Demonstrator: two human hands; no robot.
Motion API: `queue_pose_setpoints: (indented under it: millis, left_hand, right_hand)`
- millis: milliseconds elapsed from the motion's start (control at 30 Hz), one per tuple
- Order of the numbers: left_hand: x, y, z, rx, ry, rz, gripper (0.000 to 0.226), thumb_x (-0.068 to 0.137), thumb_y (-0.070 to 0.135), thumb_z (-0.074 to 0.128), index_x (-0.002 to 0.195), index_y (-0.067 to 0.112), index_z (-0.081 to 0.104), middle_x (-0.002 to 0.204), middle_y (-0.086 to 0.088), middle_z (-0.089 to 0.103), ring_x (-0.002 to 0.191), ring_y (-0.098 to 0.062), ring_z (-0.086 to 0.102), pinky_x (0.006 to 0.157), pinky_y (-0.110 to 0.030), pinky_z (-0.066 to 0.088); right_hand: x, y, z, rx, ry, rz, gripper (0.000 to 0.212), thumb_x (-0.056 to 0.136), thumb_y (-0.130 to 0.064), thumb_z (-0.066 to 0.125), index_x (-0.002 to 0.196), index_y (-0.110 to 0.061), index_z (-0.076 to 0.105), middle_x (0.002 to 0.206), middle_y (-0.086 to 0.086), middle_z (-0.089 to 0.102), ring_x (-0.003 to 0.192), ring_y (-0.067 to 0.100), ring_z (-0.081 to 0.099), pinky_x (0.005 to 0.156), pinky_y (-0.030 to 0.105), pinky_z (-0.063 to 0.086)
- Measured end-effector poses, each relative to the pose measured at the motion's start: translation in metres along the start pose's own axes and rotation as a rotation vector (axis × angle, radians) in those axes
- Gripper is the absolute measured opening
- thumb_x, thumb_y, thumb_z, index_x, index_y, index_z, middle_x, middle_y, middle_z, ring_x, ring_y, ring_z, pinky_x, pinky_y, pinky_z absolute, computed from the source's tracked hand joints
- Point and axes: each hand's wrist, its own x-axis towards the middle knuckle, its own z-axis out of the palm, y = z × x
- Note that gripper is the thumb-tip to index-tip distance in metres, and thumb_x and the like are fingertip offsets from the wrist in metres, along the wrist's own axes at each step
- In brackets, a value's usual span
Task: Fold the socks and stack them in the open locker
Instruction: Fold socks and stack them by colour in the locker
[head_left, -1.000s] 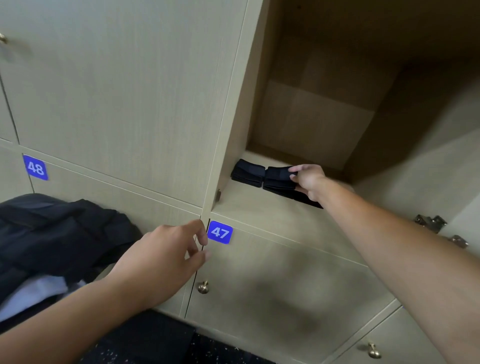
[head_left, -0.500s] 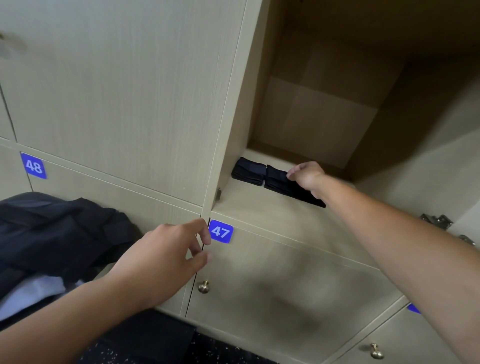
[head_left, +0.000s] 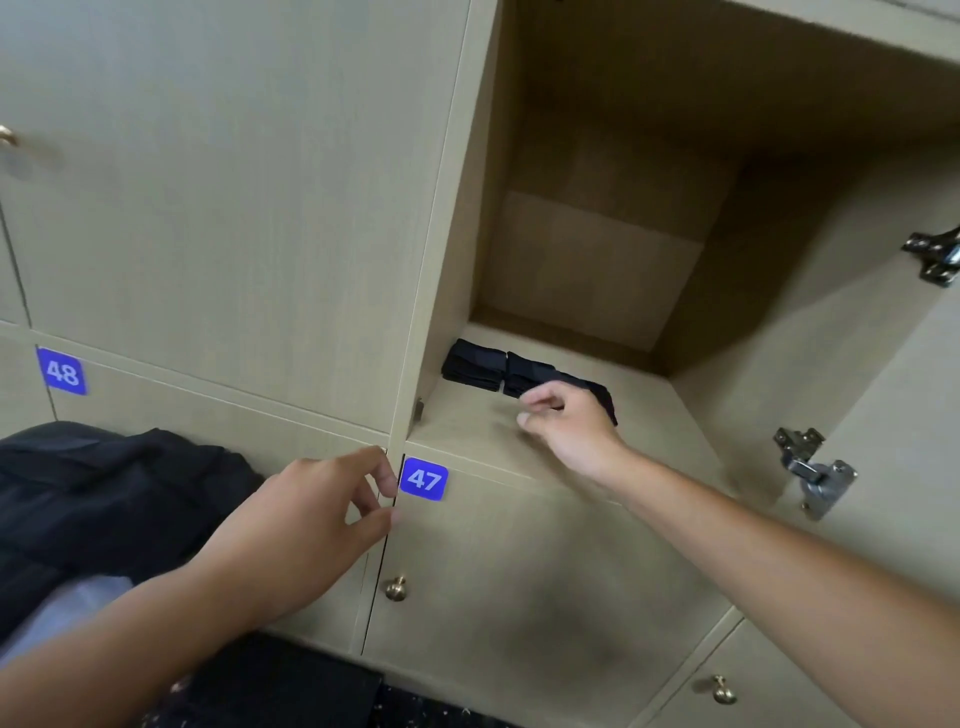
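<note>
Two piles of folded black socks lie side by side on the floor of the open locker (head_left: 665, 410): a left pile (head_left: 472, 365) and a right pile (head_left: 530, 375). My right hand (head_left: 569, 423) hovers just in front of the right pile, fingers loosely curled and apart, holding nothing. My left hand (head_left: 311, 512) rests against the locker front by the blue label 47 (head_left: 423, 479), its fingers lightly bent and empty.
A heap of dark clothing (head_left: 104, 499) with a pale item beneath lies at the lower left. The locker's door hinges (head_left: 815, 470) stick out on the right. Closed locker doors with brass knobs (head_left: 396, 588) surround the opening; label 48 (head_left: 62, 371) is at the left.
My right hand has let go of the right sock pile and drawn back toward me. The left hand has stayed by label 47.
</note>
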Motion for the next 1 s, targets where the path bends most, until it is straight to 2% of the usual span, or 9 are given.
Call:
queue_pose_setpoints:
  millis: [133, 233, 333, 467, 600, 667, 800, 867, 1000]
  left_hand:
    - [-0.008, 0.004, -0.007, -0.028, -0.017, -0.017, 0.011, 0.092, 0.044, 0.067, 0.092, 0.039, 0.057, 0.086, 0.021, 0.070, 0.060, -0.005, 0.068, 0.066, -0.027, 0.053]
    - [-0.014, 0.004, -0.013, -0.065, -0.030, -0.032, 0.010, 0.092, 0.041, 0.067, 0.091, 0.037, 0.058, 0.084, 0.025, 0.068, 0.059, -0.004, 0.069, 0.066, -0.030, 0.054]
    - [-0.021, 0.002, -0.020, -0.068, -0.013, -0.044, 0.010, 0.091, 0.039, 0.069, 0.091, 0.035, 0.060, 0.079, 0.021, 0.068, 0.058, -0.006, 0.068, 0.070, -0.036, 0.057]
    - [-0.030, 0.001, -0.029, -0.025, -0.005, -0.080, 0.009, 0.091, 0.035, 0.069, 0.090, 0.031, 0.062, 0.074, 0.012, 0.070, 0.059, -0.007, 0.067, 0.067, -0.028, 0.054]
    - [-0.040, -0.009, -0.043, 0.061, 0.021, -0.113, 0.010, 0.092, 0.037, 0.070, 0.091, 0.030, 0.064, 0.079, 0.011, 0.071, 0.069, -0.003, 0.066, 0.067, -0.021, 0.049]
    - [-0.047, -0.015, -0.052, 0.080, 0.042, -0.132, 0.009, 0.092, 0.039, 0.069, 0.093, 0.031, 0.065, 0.081, 0.014, 0.071, 0.074, 0.001, 0.064, 0.072, -0.024, 0.052]
    - [-0.061, -0.017, -0.072, 0.104, 0.105, -0.151, 0.008, 0.093, 0.036, 0.069, 0.094, 0.028, 0.065, 0.085, 0.011, 0.072, 0.065, 0.006, 0.060, 0.072, -0.028, 0.055]
    - [-0.066, -0.017, -0.085, 0.113, 0.157, -0.176, 0.010, 0.094, 0.034, 0.069, 0.096, 0.025, 0.066, 0.086, 0.009, 0.073, 0.065, 0.004, 0.062, 0.073, -0.029, 0.056]
    - [-0.076, -0.032, -0.110, 0.061, 0.255, -0.257, 0.010, 0.092, 0.032, 0.071, 0.092, 0.023, 0.066, 0.083, 0.006, 0.072, 0.063, -0.009, 0.071, 0.072, -0.032, 0.057]
  right_hand:
    - [-0.047, -0.013, 0.010, 0.000, -0.086, -0.072, 0.017, 0.088, -0.017, 0.074, 0.103, -0.024, 0.071, 0.100, -0.013, 0.066, 0.072, 0.003, 0.053, 0.072, 0.019, 0.044]
    - [-0.071, -0.022, 0.018, -0.007, -0.160, -0.129, 0.016, 0.089, -0.020, 0.072, 0.101, -0.029, 0.068, 0.105, -0.012, 0.066, 0.078, 0.006, 0.056, 0.072, 0.018, 0.045]
    - [-0.087, -0.029, 0.031, -0.054, -0.243, -0.186, 0.018, 0.089, -0.021, 0.069, 0.104, -0.030, 0.066, 0.109, -0.012, 0.064, 0.087, 0.008, 0.061, 0.076, 0.017, 0.046]
    - [-0.089, -0.033, 0.047, -0.061, -0.301, -0.231, 0.022, 0.087, -0.018, 0.071, 0.107, -0.027, 0.067, 0.110, -0.009, 0.064, 0.085, 0.009, 0.061, 0.071, 0.008, 0.041]
    - [-0.087, -0.040, 0.065, -0.054, -0.365, -0.265, 0.023, 0.087, -0.021, 0.074, 0.105, -0.031, 0.066, 0.109, -0.009, 0.063, 0.080, 0.008, 0.060, 0.076, 0.017, 0.045]
    - [-0.087, -0.043, 0.076, -0.056, -0.390, -0.286, 0.022, 0.087, -0.023, 0.074, 0.105, -0.033, 0.065, 0.108, -0.012, 0.063, 0.082, 0.009, 0.061, 0.078, 0.020, 0.047]
    - [-0.091, -0.050, 0.098, -0.050, -0.457, -0.339, 0.023, 0.088, -0.022, 0.074, 0.106, -0.034, 0.065, 0.108, -0.015, 0.065, 0.080, 0.003, 0.064, 0.076, 0.017, 0.047]
    - [-0.093, -0.055, 0.111, -0.064, -0.487, -0.358, 0.022, 0.089, -0.023, 0.073, 0.107, -0.033, 0.064, 0.109, -0.017, 0.064, 0.080, 0.001, 0.064, 0.076, 0.016, 0.046]
    - [-0.095, -0.065, 0.134, -0.098, -0.511, -0.395, 0.020, 0.089, -0.025, 0.073, 0.106, -0.031, 0.064, 0.108, -0.014, 0.065, 0.086, 0.009, 0.065, 0.077, 0.022, 0.047]
